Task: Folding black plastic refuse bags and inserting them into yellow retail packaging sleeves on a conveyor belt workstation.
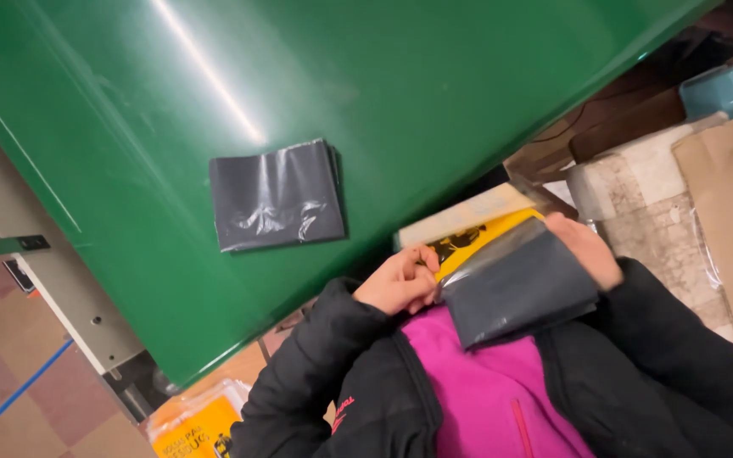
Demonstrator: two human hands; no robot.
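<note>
Grey plastic bag (pixel 519 288) held against your chest, over the pink top and between both hands.

Keep your left hand (pixel 400 280) pinching the bag's near edge with curled fingers, and let your right hand (pixel 583 250) stay closed around the far end so the glossy film lies flat over the yellow packet (pixel 477 237) (smooth it before pressing). It is dark, shiny, softly creased. A folded stack of grey bags (pixel 275 197) lies apart on the green counter (pixel 383 76).
</note>
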